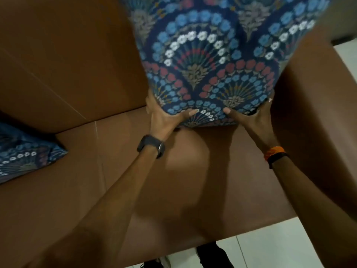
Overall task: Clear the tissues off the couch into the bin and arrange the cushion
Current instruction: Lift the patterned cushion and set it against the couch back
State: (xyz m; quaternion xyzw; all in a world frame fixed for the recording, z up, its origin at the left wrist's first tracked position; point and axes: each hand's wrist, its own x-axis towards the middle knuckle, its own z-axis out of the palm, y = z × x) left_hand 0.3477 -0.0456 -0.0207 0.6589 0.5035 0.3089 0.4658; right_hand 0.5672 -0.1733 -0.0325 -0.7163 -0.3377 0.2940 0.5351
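Left hand (164, 120) and right hand (251, 118) gripping the cushion (208, 60) by its lower corners against the couch (77, 55) backrest; held only there, it may slump forward on release.

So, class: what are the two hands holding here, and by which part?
Both hands, left hand and right hand, grip the patterned cushion at its lower edge, one near each bottom corner, thumbs pressed on its front.

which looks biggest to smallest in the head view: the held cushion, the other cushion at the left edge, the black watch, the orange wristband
1. held cushion, both hands gripping its lower edge
2. other cushion, though the frame cuts it off, so its full size is unsure
3. black watch
4. orange wristband, close to the watch in size
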